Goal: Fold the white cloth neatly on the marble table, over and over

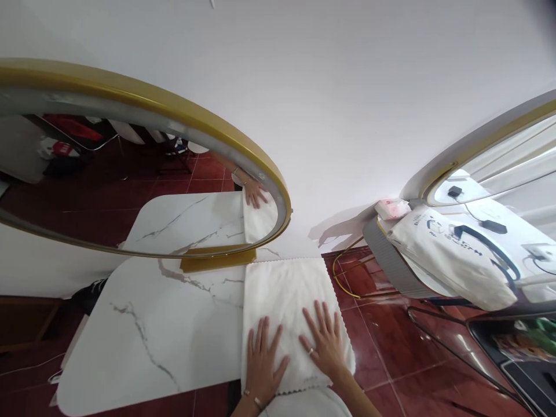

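A white cloth (284,289) with scalloped edges lies spread over the right end of a white marble-patterned table (186,341). My left hand (263,362) rests palm down on the cloth's lower left part, fingers spread. On the lower right part of the cloth, my right hand (325,344) also lies flat with its fingers apart and a ring on one finger. Neither hand grips anything. Faint creases run through the cloth between and above the hands.
A gold-framed mirror (243,139) stands behind the table, reflecting a hand and cloth. At right, another table holds a tissue pack (392,208), a white cloth bag (452,255) and a black adapter (494,226). A black tray or chair (516,347) is at lower right.
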`<state>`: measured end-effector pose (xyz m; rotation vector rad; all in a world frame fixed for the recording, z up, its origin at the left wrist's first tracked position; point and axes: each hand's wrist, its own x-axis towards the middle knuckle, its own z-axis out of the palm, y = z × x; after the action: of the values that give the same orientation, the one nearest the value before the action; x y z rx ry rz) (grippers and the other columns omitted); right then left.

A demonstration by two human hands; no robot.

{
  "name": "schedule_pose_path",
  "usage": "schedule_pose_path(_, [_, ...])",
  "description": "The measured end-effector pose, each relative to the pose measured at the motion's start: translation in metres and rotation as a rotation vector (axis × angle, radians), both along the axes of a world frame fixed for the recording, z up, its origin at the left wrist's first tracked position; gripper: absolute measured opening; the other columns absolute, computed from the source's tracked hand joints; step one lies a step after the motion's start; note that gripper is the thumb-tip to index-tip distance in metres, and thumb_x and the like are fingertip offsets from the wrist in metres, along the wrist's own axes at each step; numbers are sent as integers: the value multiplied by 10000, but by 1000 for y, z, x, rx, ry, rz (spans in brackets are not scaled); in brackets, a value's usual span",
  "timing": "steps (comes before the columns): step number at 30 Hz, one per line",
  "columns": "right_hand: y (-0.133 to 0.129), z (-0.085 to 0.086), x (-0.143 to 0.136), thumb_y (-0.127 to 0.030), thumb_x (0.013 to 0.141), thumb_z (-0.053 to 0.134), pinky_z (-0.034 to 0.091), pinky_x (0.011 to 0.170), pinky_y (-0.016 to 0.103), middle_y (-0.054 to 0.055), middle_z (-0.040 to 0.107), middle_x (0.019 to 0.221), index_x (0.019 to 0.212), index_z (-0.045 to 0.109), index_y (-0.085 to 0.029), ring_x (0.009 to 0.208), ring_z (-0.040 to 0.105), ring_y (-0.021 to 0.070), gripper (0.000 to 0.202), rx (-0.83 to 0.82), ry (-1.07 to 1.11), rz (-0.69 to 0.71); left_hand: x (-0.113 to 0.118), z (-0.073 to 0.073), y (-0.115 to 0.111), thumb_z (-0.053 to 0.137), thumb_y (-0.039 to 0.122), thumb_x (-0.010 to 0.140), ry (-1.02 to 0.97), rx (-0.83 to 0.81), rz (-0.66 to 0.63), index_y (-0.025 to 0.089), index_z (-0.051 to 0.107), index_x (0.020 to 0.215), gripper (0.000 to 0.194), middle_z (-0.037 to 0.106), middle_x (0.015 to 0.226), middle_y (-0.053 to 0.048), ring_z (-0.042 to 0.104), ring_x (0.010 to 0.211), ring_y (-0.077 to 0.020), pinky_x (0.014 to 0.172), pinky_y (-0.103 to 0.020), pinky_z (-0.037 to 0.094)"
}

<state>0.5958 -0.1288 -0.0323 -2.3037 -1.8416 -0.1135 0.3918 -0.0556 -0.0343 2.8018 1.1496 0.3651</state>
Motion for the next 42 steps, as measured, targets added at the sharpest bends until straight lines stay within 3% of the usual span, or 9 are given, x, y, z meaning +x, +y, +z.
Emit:
schedule_pose_path(5, [28,-7,13,-521,900,432,186,1075,607,114,341,1450,1472,230,-309,1343,287,336,642,92,9,-18,34,3,68,465,443,870,-191,-71,281,365,529,1281,423,408,1427,-75,405,1272,-289,962,-483,375])
schedule_pose_path(7, [47,-9,21,-495,910,430,205,1078,595,126,394,1388,1465,258,-295,1302,345,319,614,136,26,-40,53,7,107,458,375,882,-266,-62,529,288,603,1208,367,429,1387,-130,387,1266,-341,949,-541,356])
schedule_pose_path(9, [65,-10,27,-479,912,435,236,1076,573,136,354,1410,1460,275,-283,1310,329,322,604,156,40,-34,66,9,138,456,326,886,-327,-87,634,226,664,1105,318,554,1213,-161,490,1138,-329,905,-533,383])
schedule_pose_path(12, [82,-13,26,-450,916,438,250,1076,552,132,190,1510,1475,221,-283,1366,234,334,622,159,47,-11,75,12,160,423,268,910,-378,-133,566,241,704,985,292,649,996,-96,576,977,-231,878,-411,423])
schedule_pose_path(14, [87,-14,21,-428,921,434,232,1081,558,121,116,1539,1486,163,-290,1383,201,334,642,161,44,-26,76,14,162,379,251,932,-405,-77,545,245,683,1052,327,643,1083,-93,559,1051,-222,909,-388,409])
schedule_pose_path(21, [97,-13,18,-436,927,424,212,1097,536,99,91,1552,1489,133,-305,1399,180,309,647,141,39,-10,78,-3,158,371,331,926,-211,22,273,174,325,1431,531,331,1496,-119,247,1400,-245,1110,-432,258])
schedule_pose_path(25, [97,-14,22,-462,925,413,175,1089,577,88,118,1551,1484,164,-311,1405,150,322,631,130,25,-58,74,-12,161,360,381,922,-156,7,296,174,187,1477,618,199,1546,-108,164,1428,-235,1152,-451,176])
schedule_pose_path(33, [152,-14,0,-483,925,401,200,1110,485,97,236,1518,1489,182,-245,1392,200,276,650,120,61,40,18,-9,179,347,389,925,-182,-3,418,128,171,1479,637,200,1543,-128,129,1434,-250,1147,-463,189])
schedule_pose_path(42, [221,-8,-98,-435,941,358,139,1129,500,118,113,1549,1496,109,-148,1428,49,270,673,103,114,145,-78,-4,221,379,387,922,-155,33,394,151,260,1459,599,171,1552,-124,136,1433,-260,1141,-453,217])
